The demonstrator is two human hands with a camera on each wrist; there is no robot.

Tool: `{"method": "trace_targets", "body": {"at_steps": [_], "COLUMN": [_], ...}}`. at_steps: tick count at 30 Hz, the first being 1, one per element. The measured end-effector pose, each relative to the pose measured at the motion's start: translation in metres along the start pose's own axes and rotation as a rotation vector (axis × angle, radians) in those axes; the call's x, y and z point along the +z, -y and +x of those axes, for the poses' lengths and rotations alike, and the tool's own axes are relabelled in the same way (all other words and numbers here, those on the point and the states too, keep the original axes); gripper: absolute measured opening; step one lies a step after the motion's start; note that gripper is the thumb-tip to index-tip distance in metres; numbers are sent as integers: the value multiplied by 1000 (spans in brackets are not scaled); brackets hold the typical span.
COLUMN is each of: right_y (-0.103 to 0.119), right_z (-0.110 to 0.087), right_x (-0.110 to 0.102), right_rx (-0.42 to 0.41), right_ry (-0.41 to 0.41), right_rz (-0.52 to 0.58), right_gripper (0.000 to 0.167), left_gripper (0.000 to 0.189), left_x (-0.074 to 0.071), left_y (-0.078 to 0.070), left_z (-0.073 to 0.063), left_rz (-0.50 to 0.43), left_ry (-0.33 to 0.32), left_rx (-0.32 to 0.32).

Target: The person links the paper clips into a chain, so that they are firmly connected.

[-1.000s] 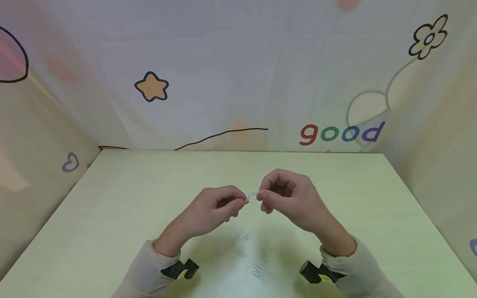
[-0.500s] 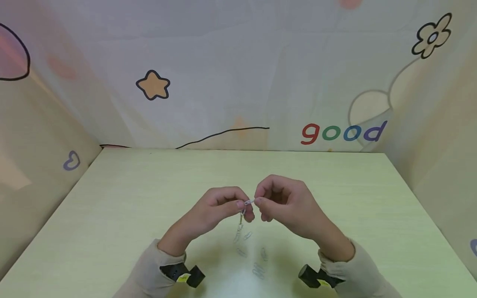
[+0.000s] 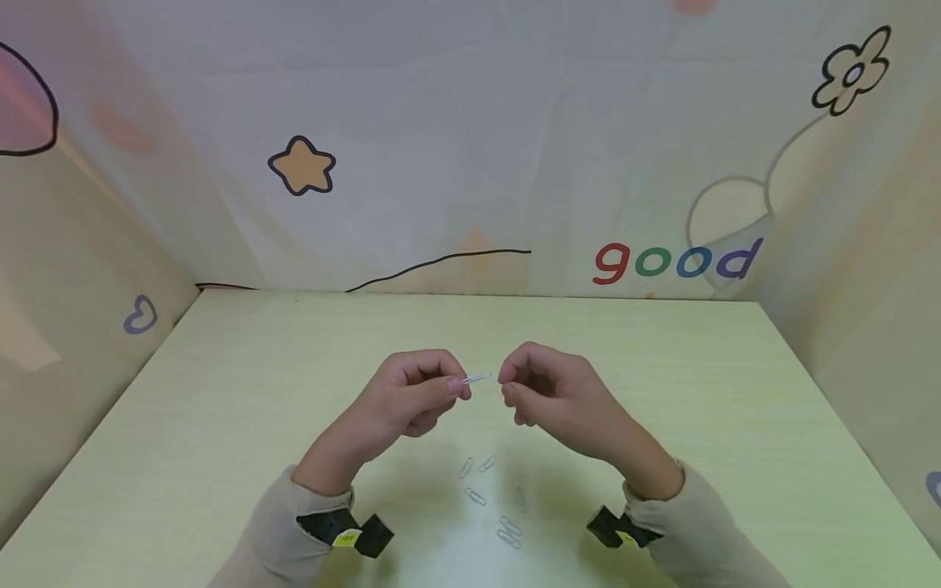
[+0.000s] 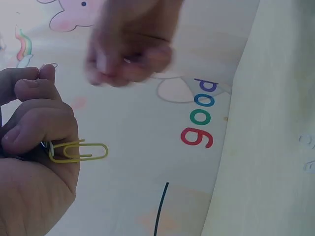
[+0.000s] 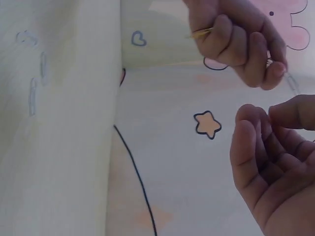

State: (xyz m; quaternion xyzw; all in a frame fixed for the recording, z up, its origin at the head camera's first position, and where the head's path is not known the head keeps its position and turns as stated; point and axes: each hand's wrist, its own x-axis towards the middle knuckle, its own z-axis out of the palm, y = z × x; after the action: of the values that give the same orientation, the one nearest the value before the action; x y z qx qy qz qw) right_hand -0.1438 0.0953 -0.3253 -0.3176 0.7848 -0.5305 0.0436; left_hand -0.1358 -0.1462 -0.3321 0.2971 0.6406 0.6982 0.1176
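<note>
My left hand (image 3: 412, 392) pinches a silver paper clip (image 3: 476, 378) between thumb and index finger, its free end pointing at my right hand (image 3: 555, 400). From the curled lower fingers of that left hand a yellow paper clip (image 4: 78, 151) sticks out, linked to something pale mostly hidden in the palm. In the right wrist view the silver clip reaches down close to the right thumb. My right hand's fingers are loosely bent, with nothing visible between them, and a small gap separates them from the clip in the head view.
Several loose paper clips (image 3: 475, 496) lie on the pale green table (image 3: 294, 343) below the hands, nearer the front. A printed cloth backdrop (image 3: 441, 122) rises behind the table and along its sides. Dark wrist cameras (image 3: 375, 536) are strapped over both sleeves.
Half a second ago both hands met at the clip and a chain dangled under the left hand. Now the left hand has drawn left and up, the right has come away, and the dangling chain is out of sight.
</note>
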Motion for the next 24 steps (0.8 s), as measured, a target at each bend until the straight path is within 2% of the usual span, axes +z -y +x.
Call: {"method": "trace_targets", "body": {"at_steps": [5,9,13,19,24], "right_y": [-29,-49,-63,-74,-76], "right_z": [8,11,13,11,9], "right_x": [13,25,34,37,43], "right_rx": [146,164,167,224,162], "right_ry": [185,303,339,416,435], "right_rz": [-193,-283,-348,-385,-449], "right_gripper": [3,5,7,15,16], "left_gripper": [13,15,16,15,14], "left_x": [-6,-7,-9,-11,-13], "left_y": [-2,-4,-5,-5,-5], "left_z": [-2,-1,0,-1,-2], "left_rz": [30,50,60,80,71], "left_ry": [-50,-61,-66,-75,-83], "left_rx": [1,1,5,-5,-10]}}
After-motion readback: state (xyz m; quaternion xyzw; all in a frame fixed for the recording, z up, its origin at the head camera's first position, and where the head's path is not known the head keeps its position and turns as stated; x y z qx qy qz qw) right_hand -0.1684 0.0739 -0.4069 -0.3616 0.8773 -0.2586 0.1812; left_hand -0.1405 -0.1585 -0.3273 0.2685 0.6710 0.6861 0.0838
